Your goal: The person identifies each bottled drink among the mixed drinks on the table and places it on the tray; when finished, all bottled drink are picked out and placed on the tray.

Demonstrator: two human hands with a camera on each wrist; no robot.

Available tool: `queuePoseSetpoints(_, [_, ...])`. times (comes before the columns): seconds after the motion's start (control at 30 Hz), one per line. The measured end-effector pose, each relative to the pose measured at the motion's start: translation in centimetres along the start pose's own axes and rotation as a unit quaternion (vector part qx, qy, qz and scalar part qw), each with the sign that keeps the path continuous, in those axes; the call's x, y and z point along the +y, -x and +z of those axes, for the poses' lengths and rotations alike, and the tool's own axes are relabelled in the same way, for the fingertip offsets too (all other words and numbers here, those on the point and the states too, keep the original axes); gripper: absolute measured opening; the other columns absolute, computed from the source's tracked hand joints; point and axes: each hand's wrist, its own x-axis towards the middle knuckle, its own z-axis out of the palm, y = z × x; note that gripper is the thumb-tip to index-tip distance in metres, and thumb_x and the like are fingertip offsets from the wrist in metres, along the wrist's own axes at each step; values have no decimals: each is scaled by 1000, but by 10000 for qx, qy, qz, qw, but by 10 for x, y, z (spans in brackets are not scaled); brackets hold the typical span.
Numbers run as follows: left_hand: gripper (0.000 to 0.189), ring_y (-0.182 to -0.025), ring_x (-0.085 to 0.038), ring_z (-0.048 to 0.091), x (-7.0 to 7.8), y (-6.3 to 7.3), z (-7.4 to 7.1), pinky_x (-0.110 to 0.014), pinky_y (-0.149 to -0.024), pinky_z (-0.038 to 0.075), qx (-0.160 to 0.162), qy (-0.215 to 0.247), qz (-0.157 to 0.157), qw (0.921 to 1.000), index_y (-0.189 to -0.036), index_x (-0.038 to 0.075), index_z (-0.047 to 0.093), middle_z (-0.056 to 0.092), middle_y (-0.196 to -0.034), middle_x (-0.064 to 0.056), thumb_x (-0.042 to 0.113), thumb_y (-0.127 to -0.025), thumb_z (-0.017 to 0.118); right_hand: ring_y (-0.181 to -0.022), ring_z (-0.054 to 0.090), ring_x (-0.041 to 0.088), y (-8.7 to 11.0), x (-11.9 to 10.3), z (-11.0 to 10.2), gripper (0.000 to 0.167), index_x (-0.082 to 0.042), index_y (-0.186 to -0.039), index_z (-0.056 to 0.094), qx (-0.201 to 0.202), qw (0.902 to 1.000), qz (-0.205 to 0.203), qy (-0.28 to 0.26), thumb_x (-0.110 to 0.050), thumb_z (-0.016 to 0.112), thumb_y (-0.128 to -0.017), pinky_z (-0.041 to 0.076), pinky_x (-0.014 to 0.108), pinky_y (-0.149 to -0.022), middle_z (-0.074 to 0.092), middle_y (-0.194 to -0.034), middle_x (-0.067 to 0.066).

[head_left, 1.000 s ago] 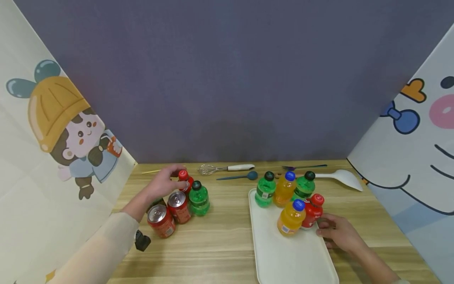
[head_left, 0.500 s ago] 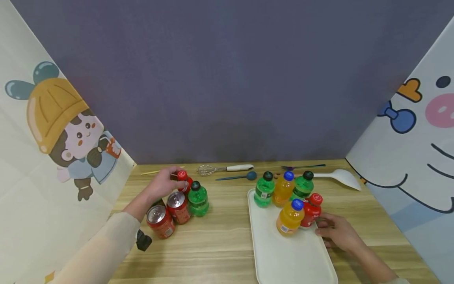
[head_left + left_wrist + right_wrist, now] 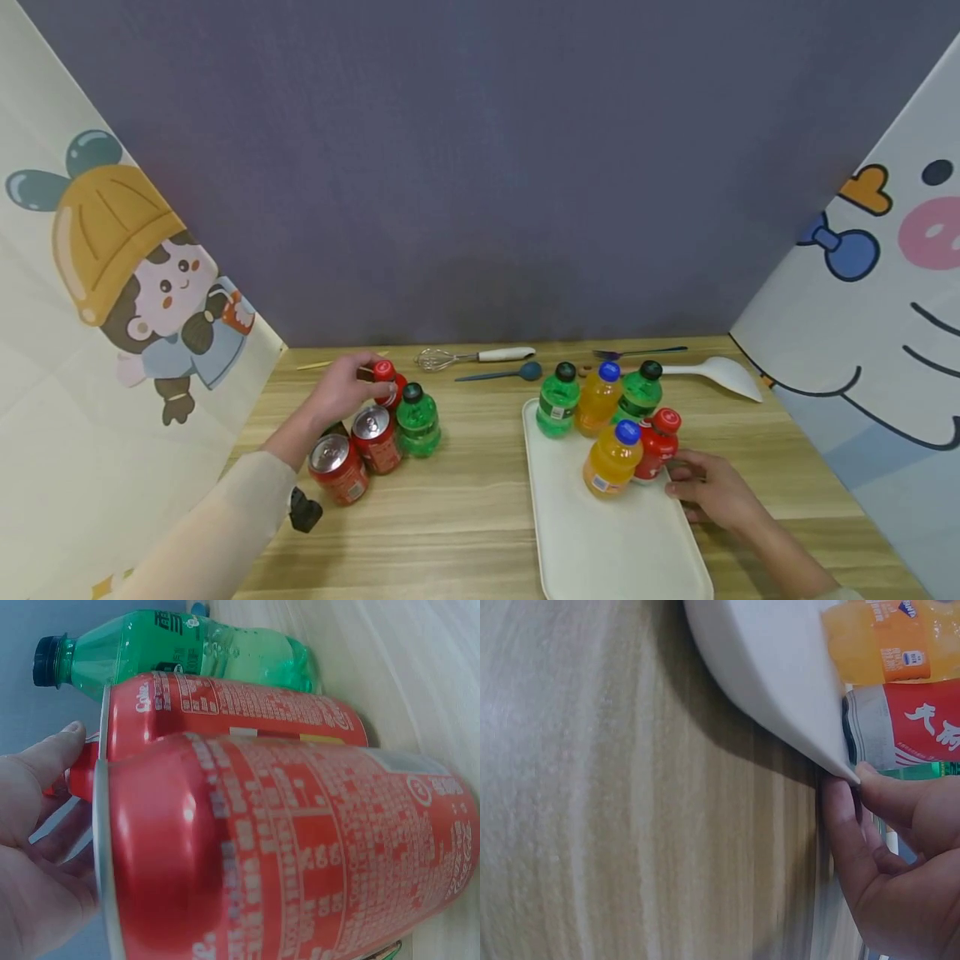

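At the left of the table my left hand (image 3: 345, 393) holds a small red-capped bottle (image 3: 383, 369) near its top, thumb on the near side; in the left wrist view the cans partly hide the fingers. Two red cola cans (image 3: 339, 471) and a green soda bottle (image 3: 418, 425) stand close beside it. My right hand (image 3: 716, 490) pinches the right rim of a white tray (image 3: 615, 550). In the right wrist view the thumb lies over the tray edge (image 3: 772, 675), with fingers beneath. Upright on the tray are green bottles (image 3: 557, 404), orange drink bottles (image 3: 613, 462) and a red bottle (image 3: 658, 450).
Along the back lie a whisk (image 3: 442, 359), a dark blue spoon (image 3: 529, 372), a fork (image 3: 607, 355) and a large white ladle (image 3: 731, 379). A yellow stick (image 3: 313, 365) lies behind the left hand. Bare tabletop (image 3: 472, 500) separates the cans from the tray.
The view has shifted very slightly. Both hands keep their places, the left at the red bottle and the right at the tray rim.
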Motion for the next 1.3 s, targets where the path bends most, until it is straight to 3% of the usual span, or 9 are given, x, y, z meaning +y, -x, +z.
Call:
queuePoseSetpoints(0.4, [38,-121,-41,64,-3,8,-2,-52,-98,55,388,-63,54,9992,-126,4,67,69,-123,-17,18,-92,77,-91,68,21,1,-2,2,68,7,-150,42,19,10000,64,24,-8,75,-92,64,41,-71,64,-120,21])
queuePoseSetpoints(0.67, [41,-122,-43,64,-2,12,-8,-50,-96,57,522,305,120,9981,-129,4,61,66,-127,-19,20,-94,76,-91,67,21,3,-4,3,69,7,-150,41,26,9999,97,-1,-8,74,-92,64,41,-71,63,-121,22])
queuePoseSetpoints(1.03, [38,-113,-40,68,12,15,-27,-42,-83,63,627,750,349,9946,-126,4,59,59,-123,-19,22,-96,75,-90,67,21,2,-4,1,69,7,-150,41,39,9999,85,49,-9,75,-92,64,41,-71,63,-122,23])
queuePoseSetpoints(1.3, [41,-111,-38,66,27,19,-37,-43,-84,61,1078,496,497,9917,-127,4,58,63,-121,-17,22,-95,76,-90,68,21,0,-2,0,69,7,-149,42,40,9999,67,96,-10,76,-92,64,41,-71,64,-122,23])
